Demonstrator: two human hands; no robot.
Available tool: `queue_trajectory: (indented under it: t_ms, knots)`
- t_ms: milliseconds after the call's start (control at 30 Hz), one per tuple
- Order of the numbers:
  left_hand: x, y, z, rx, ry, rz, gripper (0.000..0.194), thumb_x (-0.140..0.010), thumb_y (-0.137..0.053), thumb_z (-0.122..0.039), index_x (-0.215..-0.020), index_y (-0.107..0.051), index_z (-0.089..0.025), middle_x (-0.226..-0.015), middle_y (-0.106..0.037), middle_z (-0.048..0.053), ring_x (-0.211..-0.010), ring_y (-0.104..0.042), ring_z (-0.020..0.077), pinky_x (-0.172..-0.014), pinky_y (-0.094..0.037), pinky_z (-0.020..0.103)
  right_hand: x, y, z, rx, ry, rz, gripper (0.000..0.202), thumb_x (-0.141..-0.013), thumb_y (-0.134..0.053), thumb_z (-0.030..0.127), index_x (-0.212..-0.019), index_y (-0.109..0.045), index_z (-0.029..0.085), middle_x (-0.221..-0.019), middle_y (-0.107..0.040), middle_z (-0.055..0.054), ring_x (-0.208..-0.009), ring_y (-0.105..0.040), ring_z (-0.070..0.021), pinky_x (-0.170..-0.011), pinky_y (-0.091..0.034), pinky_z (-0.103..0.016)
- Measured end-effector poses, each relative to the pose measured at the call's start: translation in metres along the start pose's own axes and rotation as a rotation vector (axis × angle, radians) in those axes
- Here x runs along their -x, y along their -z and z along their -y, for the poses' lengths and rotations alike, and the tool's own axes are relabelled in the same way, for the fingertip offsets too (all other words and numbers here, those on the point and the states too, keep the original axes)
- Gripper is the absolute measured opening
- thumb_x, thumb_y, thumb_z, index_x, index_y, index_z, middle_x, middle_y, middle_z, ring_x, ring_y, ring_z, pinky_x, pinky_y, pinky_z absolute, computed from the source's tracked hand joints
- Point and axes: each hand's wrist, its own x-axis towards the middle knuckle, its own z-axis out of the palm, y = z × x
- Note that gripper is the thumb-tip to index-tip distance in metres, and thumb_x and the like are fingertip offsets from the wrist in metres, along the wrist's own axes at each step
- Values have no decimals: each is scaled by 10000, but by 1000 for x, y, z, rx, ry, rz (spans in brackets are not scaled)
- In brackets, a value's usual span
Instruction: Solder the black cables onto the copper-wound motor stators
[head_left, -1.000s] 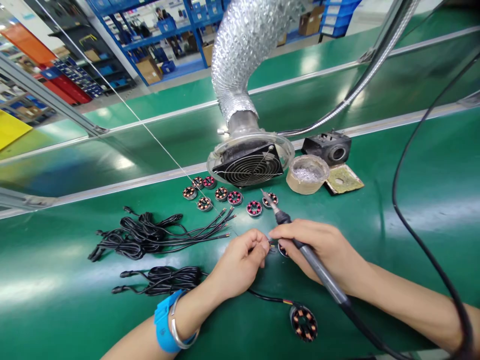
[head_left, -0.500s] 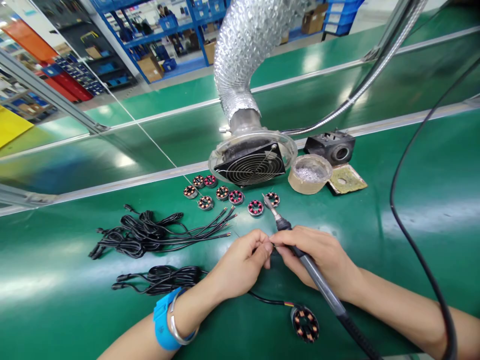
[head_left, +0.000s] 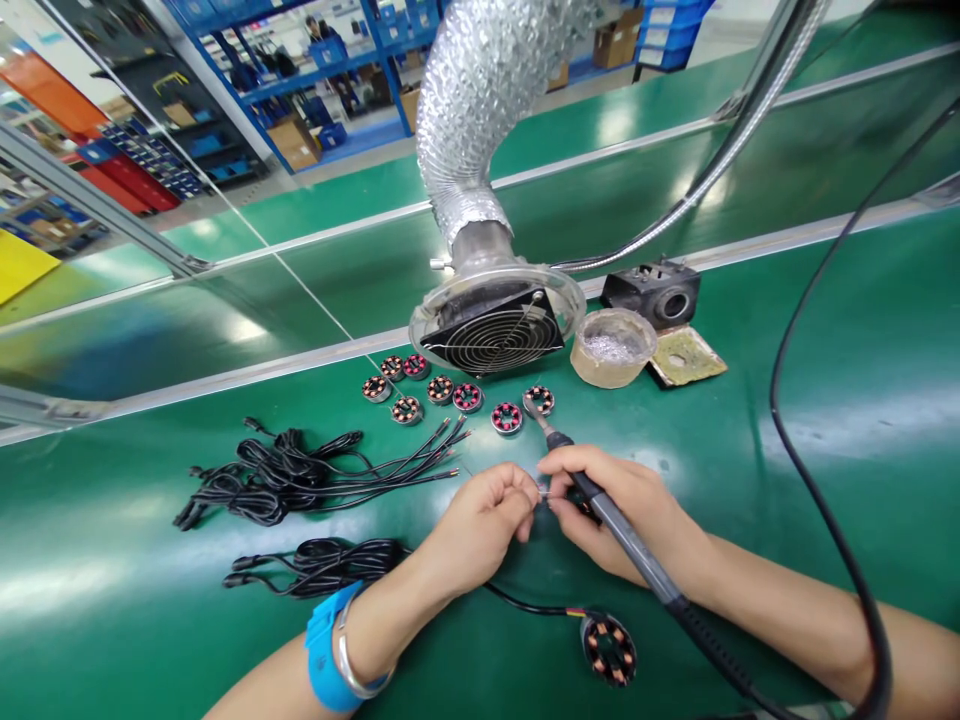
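Observation:
Wrapped round the soldering iron (head_left: pixel 626 535) is my right hand (head_left: pixel 637 510), its tip pointing up and left at a coil ring (head_left: pixel 538 401). My left hand (head_left: pixel 484 525) pinches a thin wire (head_left: pixel 545 493) between thumb and fingers, close to my right fingertips. Something dark lies partly hidden under my right fingers. A coil ring (head_left: pixel 609 650) joined to a black cable (head_left: pixel 525 604) rests below my hands. Bundles of black cable (head_left: pixel 277 475) with bare ends lie at the left, and another bundle (head_left: pixel 322 565) lies beside my left wrist.
Several coil rings (head_left: pixel 406 410) sit below the fume extractor (head_left: pixel 495 335). Right of it are a round tub (head_left: pixel 613 347), a yellowish sponge tray (head_left: pixel 688 355) and a black holder (head_left: pixel 652 292). The iron's black cord (head_left: pixel 806 470) loops at the right.
My fingertips have parted slightly, showing the thin wire between them. The iron's tip has shifted a little relative to the coil ring behind it. The whole view has moved slightly.

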Motion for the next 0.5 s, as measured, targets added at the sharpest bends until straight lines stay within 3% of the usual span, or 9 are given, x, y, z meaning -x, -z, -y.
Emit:
queue_trajectory:
  t_ms: [133, 233, 500]
  knots:
    - [-1, -2, 1, -30, -10, -38, 205, -878, -492, -336, -739, -502, -185, -543, -452, -63, -503, -315, 96, -518, -234, 241, 1, -2, -1, -23, -85, -77, 353, -831, -550, 98, -1151, -491, 233, -812, -657, 34, -513, -549, -63, -544, -476, -177]
    - [-1, -4, 2, -43, -28, -59, 220, -890, -483, -340, -731, -493, -189, -549, -453, -57, -525, -351, 104, -536, -254, 244, 1, -1, -3, -22, -86, -93, 325, -846, -558, 123, -1145, -503, 239, -828, -669, 27, -495, -539, -64, -508, -464, -177]
    - [1, -5, 3, -71, -49, -62, 227, -918, -469, -345, -759, -494, -186, -573, -458, -55, -553, -374, 109, -560, -288, 243, 18, 21, 13, -8, -10, -170, 313, -919, -556, 131, -1200, -581, 266, -924, -717, -5, -786, -694, -117, -718, -543, -217]
